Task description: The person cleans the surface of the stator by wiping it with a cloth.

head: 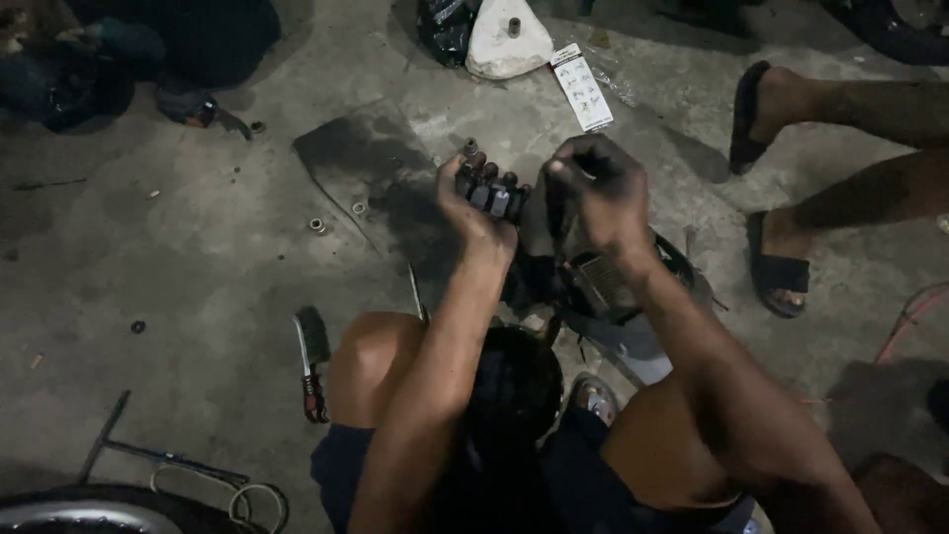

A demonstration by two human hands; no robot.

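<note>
From the head camera I am looking down at a grey, oil-stained concrete floor (198,257) and at both of my hands, raised together above the middle of it. My left hand (473,203) is curling closed around a small, dark, greasy metal part with a row of bolt heads and silvery blocks (494,198); the fingers are wrapping its far side and the thumb is pressing the near side. My right hand (598,193) is meeting the same part from the other end with its fingers bunched together, though I cannot tell whether it is pinching the part or only touching it. I am judging the part to be stiff, fairly heavy for its size and slippery with grease, so a full wrap around its body looks safer than a fingertip hold on the bolts. Below my hands a dark boxy engine piece with a ribbed face (593,287) is sitting on the floor between my knees. A dark rubber mat (361,158) is lying towards the far edge of the floor, with two small metal nuts (318,225) just beside it. A wire brush with a red handle (311,361) is lying near my left knee. Another person's feet in black sandals (776,267) are resting near the right edge.
</note>
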